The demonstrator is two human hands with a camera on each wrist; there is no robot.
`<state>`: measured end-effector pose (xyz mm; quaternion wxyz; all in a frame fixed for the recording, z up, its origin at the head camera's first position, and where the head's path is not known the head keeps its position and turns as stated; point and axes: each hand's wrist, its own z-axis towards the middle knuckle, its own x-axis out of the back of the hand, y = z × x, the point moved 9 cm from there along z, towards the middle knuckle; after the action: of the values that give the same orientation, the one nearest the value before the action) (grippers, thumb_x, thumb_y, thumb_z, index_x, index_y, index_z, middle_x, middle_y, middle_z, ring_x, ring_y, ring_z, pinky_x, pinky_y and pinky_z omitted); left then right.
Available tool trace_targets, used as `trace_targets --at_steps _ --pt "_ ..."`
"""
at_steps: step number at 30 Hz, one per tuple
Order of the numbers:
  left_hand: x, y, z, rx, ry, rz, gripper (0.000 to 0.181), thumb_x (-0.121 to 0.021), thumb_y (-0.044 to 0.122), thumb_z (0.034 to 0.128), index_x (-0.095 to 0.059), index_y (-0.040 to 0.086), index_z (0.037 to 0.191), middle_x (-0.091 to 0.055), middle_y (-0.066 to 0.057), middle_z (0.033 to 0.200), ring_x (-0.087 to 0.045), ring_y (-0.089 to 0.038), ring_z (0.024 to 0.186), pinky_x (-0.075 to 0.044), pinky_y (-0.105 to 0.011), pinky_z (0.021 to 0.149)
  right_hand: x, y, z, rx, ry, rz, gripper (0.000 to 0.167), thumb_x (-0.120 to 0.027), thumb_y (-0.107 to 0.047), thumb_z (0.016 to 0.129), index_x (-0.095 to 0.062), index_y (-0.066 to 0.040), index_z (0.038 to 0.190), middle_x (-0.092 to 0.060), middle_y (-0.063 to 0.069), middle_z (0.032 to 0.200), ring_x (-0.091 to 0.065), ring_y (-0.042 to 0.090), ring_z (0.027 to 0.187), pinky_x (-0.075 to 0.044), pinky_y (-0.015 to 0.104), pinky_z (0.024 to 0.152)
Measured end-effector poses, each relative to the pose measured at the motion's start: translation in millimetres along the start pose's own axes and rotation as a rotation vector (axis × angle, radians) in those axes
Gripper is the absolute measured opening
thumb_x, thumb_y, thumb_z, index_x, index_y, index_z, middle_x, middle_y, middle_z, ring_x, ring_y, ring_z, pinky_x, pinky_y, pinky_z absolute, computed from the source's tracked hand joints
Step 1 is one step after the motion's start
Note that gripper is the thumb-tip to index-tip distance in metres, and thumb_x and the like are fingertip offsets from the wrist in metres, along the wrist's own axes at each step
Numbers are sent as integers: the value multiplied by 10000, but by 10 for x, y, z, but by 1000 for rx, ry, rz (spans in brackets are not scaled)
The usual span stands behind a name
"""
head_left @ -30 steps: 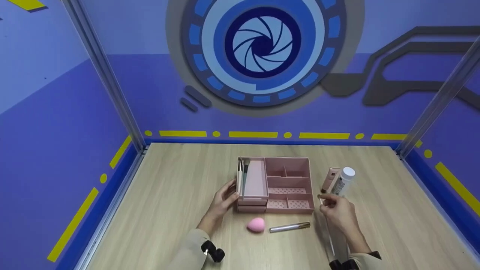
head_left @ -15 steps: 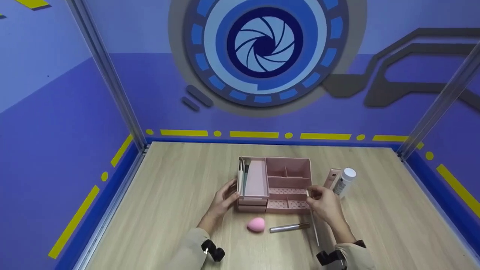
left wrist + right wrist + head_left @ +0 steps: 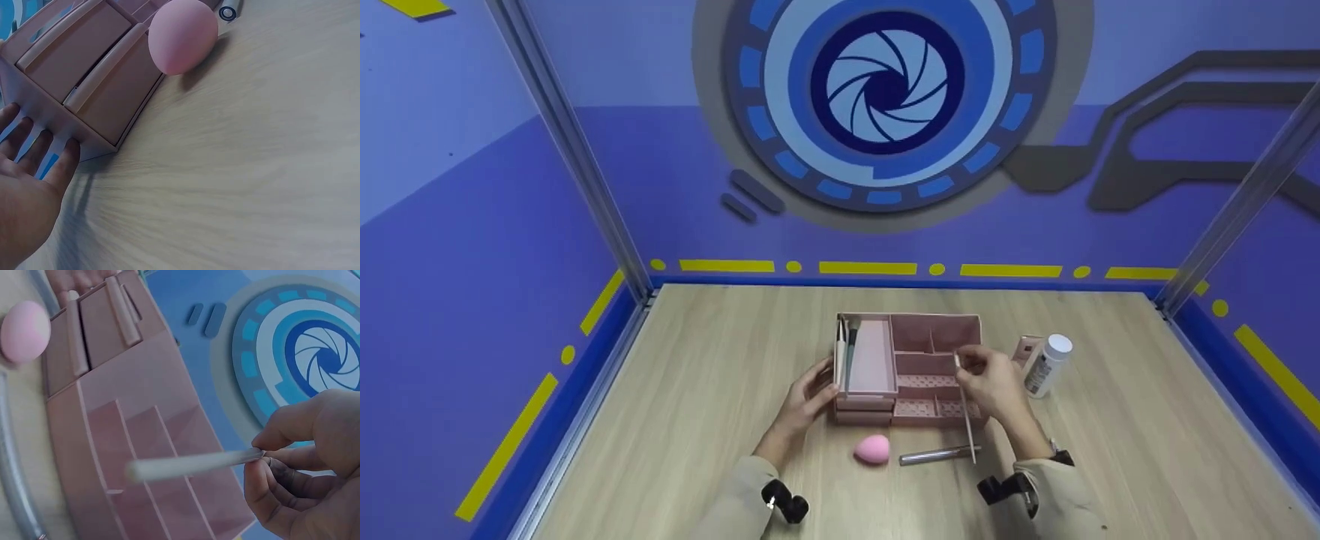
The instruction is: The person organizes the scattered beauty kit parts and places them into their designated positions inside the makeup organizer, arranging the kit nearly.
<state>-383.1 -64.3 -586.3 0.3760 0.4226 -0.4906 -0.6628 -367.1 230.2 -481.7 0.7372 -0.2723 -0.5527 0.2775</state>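
Observation:
A pink organizer (image 3: pixel 937 364) stands on the table, two brushes (image 3: pixel 850 358) upright in its left part. My left hand (image 3: pixel 802 409) rests against the organizer's left side; in the left wrist view its spread fingers (image 3: pixel 68 160) touch the side wall (image 3: pixel 50 121). My right hand (image 3: pixel 997 386) pinches a thin pale stick (image 3: pixel 967 420) by its upper end, over the right compartments. In the right wrist view that stick (image 3: pixel 191 464) points away from the thumb and fingertips of the right hand (image 3: pixel 315 467), across the dividers.
A pink sponge (image 3: pixel 873 449) and a silver tube with a gold-brown end (image 3: pixel 931 456) lie in front of the organizer. To its right stand a white bottle (image 3: pixel 1048 365) and a pink tube (image 3: pixel 1027 349), partly behind my right hand.
My right hand has moved left with the stick, from beside the bottle and pink tube to over the organizer's right compartments. The left hand has stayed against the organizer.

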Motion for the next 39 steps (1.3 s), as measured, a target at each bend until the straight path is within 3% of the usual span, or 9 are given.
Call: trace_targets --at_steps 9,15,23,32,34,39 --pt "-22 31 15 -24 -22 1 635 -543 46 959 -227 -98 1491 -293 -306 1524 -351 -384 1392 -442 -291 1056 -45 -160 141 3 -20 1 304 -657 -63 770 -720 -46 1067 -706 63 877 -609 157 761 -486 256 663" --pt "-14 52 43 -2 -14 8 639 -552 99 970 -240 -47 1508 -293 -257 1547 -318 -356 1426 -384 -323 1111 -18 -271 250 22 -9 2 314 -656 -87 778 -716 -42 1083 -717 75 896 -634 182 780 -506 288 707" --pt "-15 20 12 17 -11 -9 644 -546 86 974 -219 -60 1509 -277 -269 1550 -302 -360 1432 -395 -308 1102 -49 -386 330 36 -30 82 331 -652 -57 798 -697 13 1118 -713 138 938 -669 248 854 -564 341 764" --pt "-13 8 -1 35 9 -21 638 -570 107 964 -263 -28 1507 -300 -243 1551 -303 -353 1435 -364 -340 1127 -87 -528 417 54 -22 139 353 -639 -9 768 -693 35 1114 -709 142 899 -670 251 813 -540 214 685" --pt "-12 1 -5 45 15 -28 642 -576 106 960 -266 -21 1509 -304 -236 1551 -304 -347 1435 -361 -342 1128 -112 -561 423 60 -25 153 357 -631 9 761 -687 52 1111 -705 154 896 -671 259 807 -555 229 686" --pt "-18 22 -6 0 0 -17 632 -552 75 967 -243 -68 1499 -291 -275 1542 -303 -376 1429 -364 -326 1125 -189 -632 447 64 -30 188 335 -626 36 765 -679 75 1093 -697 187 892 -676 256 783 -586 265 641"
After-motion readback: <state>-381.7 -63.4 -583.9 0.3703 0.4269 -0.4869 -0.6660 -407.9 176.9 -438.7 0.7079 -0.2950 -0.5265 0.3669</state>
